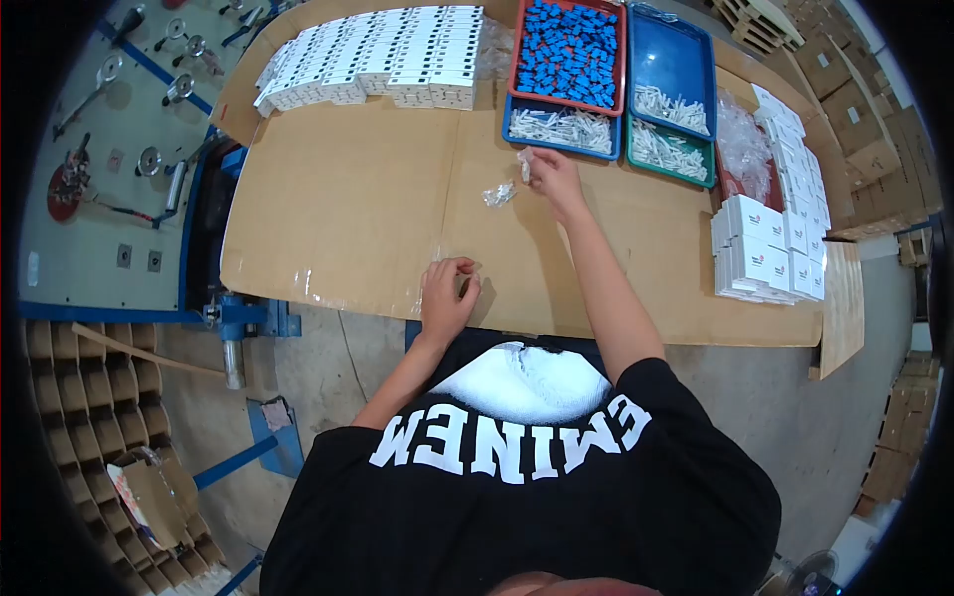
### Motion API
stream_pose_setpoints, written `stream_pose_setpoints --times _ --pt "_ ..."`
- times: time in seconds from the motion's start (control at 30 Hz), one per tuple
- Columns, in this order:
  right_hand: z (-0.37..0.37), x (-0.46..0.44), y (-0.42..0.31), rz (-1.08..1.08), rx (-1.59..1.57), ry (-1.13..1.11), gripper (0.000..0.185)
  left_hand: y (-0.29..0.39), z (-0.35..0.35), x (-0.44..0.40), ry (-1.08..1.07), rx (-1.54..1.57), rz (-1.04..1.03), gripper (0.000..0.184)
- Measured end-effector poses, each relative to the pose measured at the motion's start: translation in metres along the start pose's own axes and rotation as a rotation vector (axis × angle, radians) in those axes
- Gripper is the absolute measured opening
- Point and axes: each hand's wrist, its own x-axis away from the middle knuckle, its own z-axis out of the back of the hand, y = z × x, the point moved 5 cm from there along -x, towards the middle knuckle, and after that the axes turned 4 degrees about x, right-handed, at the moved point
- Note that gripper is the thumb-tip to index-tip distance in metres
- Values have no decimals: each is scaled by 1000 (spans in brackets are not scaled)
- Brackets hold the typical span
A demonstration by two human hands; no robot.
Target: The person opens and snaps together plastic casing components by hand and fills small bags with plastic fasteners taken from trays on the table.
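My right hand [555, 181] is over the cardboard-covered table, just in front of the blue tray. Its fingertips are pinched on a small clear-and-white plastic piece [525, 165], whose exact kind is too small to make out. Just left of that hand lies a little heap of white and clear pieces [499, 195]. My left hand [450, 298] rests at the table's near edge, loosely curled, with a gap between thumb and fingers and nothing visible in it. A blue tray [509, 135] holds many slim white pieces [561, 129].
A red tray [513, 74] of small blue parts [568, 55] overlaps the blue tray. Another blue tray [674, 62] and a green tray [711, 177] hold white pieces. White boxes [383, 55] are stacked at back left, more boxes [760, 248] at right beside plastic bags [743, 149].
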Motion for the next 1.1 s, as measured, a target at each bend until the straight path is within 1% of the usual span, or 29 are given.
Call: stream_pose_setpoints --times 0.03,0.1,0.17,0.23,0.33,0.4,0.43,0.5,0.53,0.6,0.67,0.73,0.8,0.83,0.9,0.93,1.0,1.03,1.1 --pt "7 13 -4 2 1 14 27 1 -1 1 -9 9 -7 21" --pt "16 32 -6 -57 -426 -107 29 0 2 0 64 80 7 20" --pt "30 46 -7 -65 -419 -84 30 -1 -1 -1 50 84 1 19" --pt "38 60 -7 -78 -412 -62 32 -3 -2 -1 60 99 38 19" --pt "35 77 -13 -117 -347 2 31 -1 -7 -4 59 83 49 20" --pt "33 81 -6 -68 -377 -26 30 0 -10 -9 70 75 63 21" --pt "33 83 -1 -63 -374 -16 30 2 -13 -14 77 126 62 22" --pt "34 88 6 -132 -523 -50 32 11 -24 -23 71 198 51 23" --pt "40 91 7 -122 -515 -33 32 16 -30 -28 31 201 20 23" --pt "44 98 7 -164 -437 -93 36 21 -39 -35 -10 213 -20 23" --pt "57 106 3 -139 -397 -56 36 21 -48 -36 -115 76 -33 24" --pt "74 112 -3 -118 -364 -20 36 19 -48 -36 -115 102 -36 24" --pt "95 118 -10 -84 -239 42 35 17 -49 -36 -123 120 -34 25" --pt "105 119 -10 -83 -240 49 35 16 -49 -36 -116 148 -8 24" --pt "128 121 -8 -52 -182 114 28 15 -49 -35 -113 178 20 24" --pt "140 121 -4 -51 -179 117 28 15 -48 -35 -101 177 20 24" --pt "155 119 -3 -13 -284 124 17 16 -48 -36 -85 180 20 24" --pt "160 115 -2 -12 -280 123 17 15 -47 -36 -84 185 26 23" --pt "162 116 -16 -2 -473 272 18 14 -46 -34 -80 192 35 23"
